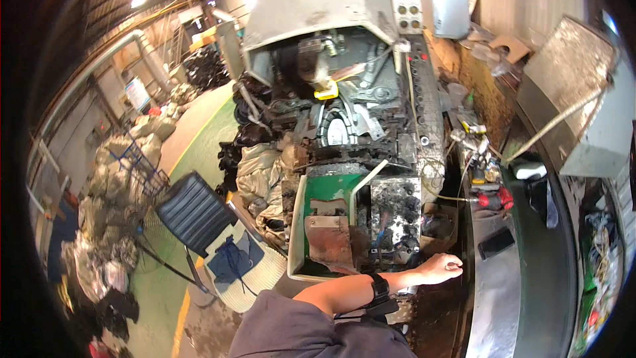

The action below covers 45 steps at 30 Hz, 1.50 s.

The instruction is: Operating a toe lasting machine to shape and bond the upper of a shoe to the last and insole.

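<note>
My left hand (440,269) reaches across my body to the right, above the dark gap between the machine and a metal ledge. Its fingers are curled in, and anything inside them is hidden. A black band circles that forearm. Just left of the hand is the machine's grimy metal front block (395,215). Beside it stands a pale-rimmed green tray (296,225), with a rusty brown metal plate (329,242) in it. To the hand's right, a dark phone-like slab (496,243) lies on the metal ledge (493,295). My right hand is out of view.
A black-backed chair (199,209) with a woven seat stands at left, near bulky sacks (109,225). Red-ended fittings (493,199) lie beyond the slab. A dark conveyor-like belt (546,272) runs along the right. The machine's large hood (318,0) rises ahead.
</note>
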Motion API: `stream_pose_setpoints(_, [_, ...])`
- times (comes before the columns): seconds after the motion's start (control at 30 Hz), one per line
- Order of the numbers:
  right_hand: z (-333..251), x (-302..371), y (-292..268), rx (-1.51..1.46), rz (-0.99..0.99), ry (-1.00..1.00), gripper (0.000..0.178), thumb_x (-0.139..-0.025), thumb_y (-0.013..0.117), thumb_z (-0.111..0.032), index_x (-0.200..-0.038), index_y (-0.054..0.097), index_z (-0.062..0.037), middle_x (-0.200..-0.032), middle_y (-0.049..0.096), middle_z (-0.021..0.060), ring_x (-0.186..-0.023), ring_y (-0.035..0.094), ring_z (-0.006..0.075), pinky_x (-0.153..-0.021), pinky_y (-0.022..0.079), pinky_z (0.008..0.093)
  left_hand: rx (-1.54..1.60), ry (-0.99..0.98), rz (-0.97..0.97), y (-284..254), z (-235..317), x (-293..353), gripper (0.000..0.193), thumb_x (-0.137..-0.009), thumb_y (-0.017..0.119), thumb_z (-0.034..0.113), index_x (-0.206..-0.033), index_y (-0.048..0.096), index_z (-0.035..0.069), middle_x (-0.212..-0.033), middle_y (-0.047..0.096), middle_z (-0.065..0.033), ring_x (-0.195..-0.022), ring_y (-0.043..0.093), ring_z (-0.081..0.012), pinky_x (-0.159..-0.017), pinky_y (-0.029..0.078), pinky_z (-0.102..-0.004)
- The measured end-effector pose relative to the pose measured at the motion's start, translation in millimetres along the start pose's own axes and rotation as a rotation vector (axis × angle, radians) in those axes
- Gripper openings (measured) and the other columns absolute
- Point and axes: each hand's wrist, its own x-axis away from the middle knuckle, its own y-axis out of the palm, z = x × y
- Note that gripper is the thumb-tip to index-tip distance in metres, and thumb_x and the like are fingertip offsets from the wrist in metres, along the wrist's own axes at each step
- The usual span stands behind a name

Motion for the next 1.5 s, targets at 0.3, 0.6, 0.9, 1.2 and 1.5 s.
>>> stream_pose_setpoints(0.3, [58, 82, 337, 1.051, -0.965, -0.486, 0.061, -0.092, 0.071, -0.038, -0.134, 0.059, 0.0037, -0.133, 0.066, 0.0187, -0.119, 0.063, 0.0333, -0.099, 0.052, 0.0476, -0.129, 0.179, -0.181, 52, 44, -71, 0.03, -0.094, 0.068, 0.026, -0.106, 0.072, 0.0, -0.101, 0.075, -0.0187, -0.096, 0.073, -0.0271, -0.084, 0.056, -0.0371])
stream_pose_setpoints(0.6, [167, 139, 277, 1.181, -0.706, -1.138, 0.08, -0.087, 0.071, -0.045, -0.145, 0.045, 0.0034, -0.152, 0.043, 0.0307, -0.14, 0.039, 0.053, -0.117, 0.025, 0.0667, -0.035, 0.245, -0.503, 125, 43, -178, 0.023, -0.09, 0.068, 0.021, -0.1, 0.075, 0.002, -0.101, 0.075, -0.0182, -0.092, 0.073, -0.0261, -0.081, 0.056, -0.0398])
stream_pose_setpoints(0.9, [101, 141, 268, 0.251, -0.248, -0.223, 0.063, -0.092, 0.066, 0.0, -0.148, 0.038, 0.0061, -0.1, 0.071, 0.021, -0.08, 0.073, 0.0258, -0.069, 0.062, 0.035, -0.447, 0.503, -0.272, 152, 17, -440, 0.056, -0.083, 0.071, 0.009, -0.136, 0.055, 0.011, -0.116, 0.072, -0.0171, -0.106, 0.069, -0.0363, -0.089, 0.055, -0.0445])
stream_pose_setpoints(1.2, [-43, 138, 352, 0.044, -0.157, 0.218, 0.068, -0.095, 0.072, -0.01, -0.153, 0.037, 0.0002, -0.128, 0.066, 0.0235, -0.11, 0.068, 0.0285, -0.093, 0.059, 0.0414, -0.979, 0.696, -0.986, 233, 98, -540, 0.024, -0.087, 0.072, 0.027, -0.094, 0.08, 0.005, -0.093, 0.076, -0.0193, -0.095, 0.073, -0.0327, -0.1, 0.051, -0.0467])
stream_pose_setpoints(1.5, [19, 79, 379, -0.322, 0.044, 0.486, 0.091, -0.083, 0.08, 0.003, -0.155, 0.029, -0.0194, -0.109, 0.063, 0.0139, -0.103, 0.068, 0.027, -0.102, 0.05, 0.0519, -0.965, 0.442, -0.042, 92, -101, -734, 0.098, -0.079, 0.083, 0.036, -0.155, 0.033, -0.002, -0.154, 0.041, -0.0303, -0.143, 0.039, -0.044, -0.122, 0.028, -0.0479])
